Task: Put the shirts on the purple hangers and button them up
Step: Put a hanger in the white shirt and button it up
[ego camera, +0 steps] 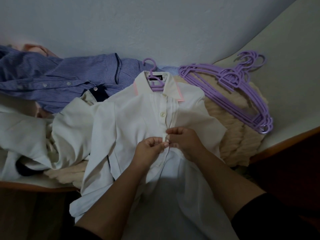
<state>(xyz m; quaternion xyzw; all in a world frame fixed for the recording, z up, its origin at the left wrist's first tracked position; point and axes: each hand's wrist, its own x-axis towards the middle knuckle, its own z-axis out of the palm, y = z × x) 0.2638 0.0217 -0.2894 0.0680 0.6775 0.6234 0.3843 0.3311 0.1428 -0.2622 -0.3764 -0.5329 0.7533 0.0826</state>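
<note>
The white shirt [131, 118] lies front-up in the middle of the view, thin smooth cotton with narrow pleats beside the placket and a pink-edged collar. A purple hanger [152, 73] sits inside its neck, the slim plastic hook poking out at 12 o'clock above a black label. One round pale button [162, 114] is fastened on the placket; another shows lower down, below the hands.

The left hand [150, 149] pinches the placket edge between thumb and curled fingers. The right hand [186, 142] meets it from 3 o'clock, fingertips curled tight on the same strip of cloth. Both forearms come up from 6 o'clock, with dark sleeves at the elbows.

At 10 o'clock a blue striped shirt [57, 78] lies crumpled, its fine stripes and small clear buttons visible. At 2 o'clock a stack of purple hangers [230, 94] rests slanted, hooks bunched together, on a cream ribbed knit [237, 135]. More white cloth [22, 132] is heaped at 9 o'clock. All lie on a pale surface with a wooden edge [284, 144].
</note>
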